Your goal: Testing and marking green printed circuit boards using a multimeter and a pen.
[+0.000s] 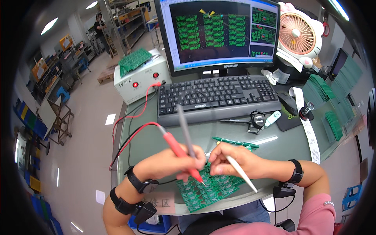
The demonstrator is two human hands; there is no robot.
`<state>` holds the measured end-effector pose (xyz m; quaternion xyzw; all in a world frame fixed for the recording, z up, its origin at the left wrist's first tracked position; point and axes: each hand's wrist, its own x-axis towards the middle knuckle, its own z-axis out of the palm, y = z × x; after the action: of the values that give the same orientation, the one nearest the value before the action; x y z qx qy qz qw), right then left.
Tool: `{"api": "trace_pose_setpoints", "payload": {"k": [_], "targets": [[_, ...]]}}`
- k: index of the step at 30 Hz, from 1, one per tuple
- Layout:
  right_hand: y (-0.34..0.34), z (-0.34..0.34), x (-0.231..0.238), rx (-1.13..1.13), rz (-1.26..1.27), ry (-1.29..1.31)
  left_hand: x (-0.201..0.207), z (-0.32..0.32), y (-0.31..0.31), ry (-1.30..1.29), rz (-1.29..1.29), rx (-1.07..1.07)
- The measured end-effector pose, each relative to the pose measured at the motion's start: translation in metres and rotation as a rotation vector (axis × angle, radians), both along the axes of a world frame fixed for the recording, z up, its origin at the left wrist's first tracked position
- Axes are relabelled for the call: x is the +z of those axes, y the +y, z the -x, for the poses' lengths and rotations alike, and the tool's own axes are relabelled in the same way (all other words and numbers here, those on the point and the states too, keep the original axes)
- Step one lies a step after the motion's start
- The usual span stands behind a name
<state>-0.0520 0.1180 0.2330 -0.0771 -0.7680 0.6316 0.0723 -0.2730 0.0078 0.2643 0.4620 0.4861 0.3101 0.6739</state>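
My left hand (168,161) is closed round a red test probe (176,145), whose metal tip points down at a green circuit board panel (205,194). Whether the tip touches the board I cannot tell. A blurred grey stick-like tool (185,127) also rises from the left fingers. My right hand (239,158) grips a slim white pen-shaped tool (242,174), slanting down toward the table edge. The fingers of both hands meet close together over the panel and hide part of it. Just beyond the right hand lies a green pen (235,142).
A black keyboard (219,94) lies below a monitor (221,35) showing board layouts. Red and black leads run from a white box (141,78) at left. A mouse (288,103), a paper strip (309,133), a fan (297,33) and stacked green boards (333,125) stand right.
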Motion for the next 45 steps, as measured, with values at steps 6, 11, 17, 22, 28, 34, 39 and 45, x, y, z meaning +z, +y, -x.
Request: {"api": "trace_pose_setpoints", "payload": {"k": [6, 11, 17, 22, 28, 34, 39, 45], "targets": [[-0.012, -0.01, -0.002, 0.251, -0.78, 0.253, -0.024, 0.015, 0.042, 0.026, -0.585, 0.35], [-0.023, -0.012, -0.003, 0.264, -0.993, 0.288, -0.031, 0.01, 0.073, 0.649, -0.727, 0.241], [-0.028, -0.021, -0.002, 0.133, -1.182, 0.476, -0.024, 0.009, 0.065, 0.276, -0.75, 0.448], [0.006, -0.035, 0.039, -0.123, -1.229, 0.542, -0.018, 0.037, 0.033, -0.175, -0.876, 0.88], [0.025, -0.038, 0.045, -0.6, -0.229, 0.396, -0.003, -0.032, 0.024, -0.2, -0.762, 0.485], [0.025, -0.049, 0.03, -0.279, -0.011, 0.276, -0.015, -0.047, 0.008, -0.329, -0.537, 0.46], [0.051, -0.053, 0.023, -0.249, 0.173, 0.141, -0.006, -0.033, 0.015, -0.091, -0.527, 0.295], [0.048, -0.048, -0.005, -0.212, -0.146, 0.043, -0.024, -0.045, 0.023, 0.09, -0.293, 0.061]]}}
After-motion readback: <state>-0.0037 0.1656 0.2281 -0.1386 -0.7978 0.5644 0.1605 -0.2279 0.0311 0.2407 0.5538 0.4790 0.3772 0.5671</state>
